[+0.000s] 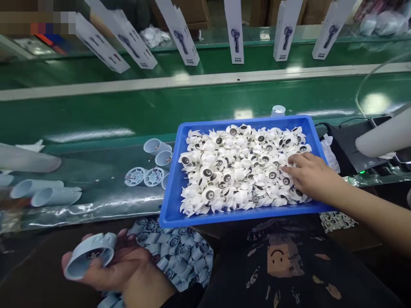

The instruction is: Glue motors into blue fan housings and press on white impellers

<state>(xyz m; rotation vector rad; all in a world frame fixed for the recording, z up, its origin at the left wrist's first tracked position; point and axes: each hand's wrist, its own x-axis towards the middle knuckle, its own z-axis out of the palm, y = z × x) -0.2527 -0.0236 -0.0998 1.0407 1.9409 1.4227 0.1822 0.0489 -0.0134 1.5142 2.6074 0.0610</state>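
Observation:
My left hand (109,265), low on the left, is closed around a pale blue plastic cylinder housing (75,267). The housing is tilted, its open end facing me, with small wires or parts inside. My right hand (308,175) reaches into the right side of a blue tray (244,218). Its thumb and fingers are bent at a white fan wheel (287,181) among the heaped ones, and the grip is partly hidden. Many of the white fan wheels (224,158) show dark round hubs.
More blue housings (154,176) stand left of the tray, and others (48,192) lie farther left. Below is a heap of housings (183,252). White printed boxes (236,34) line the green belt's (128,107) far side. A black device (353,143) with cables sits at right.

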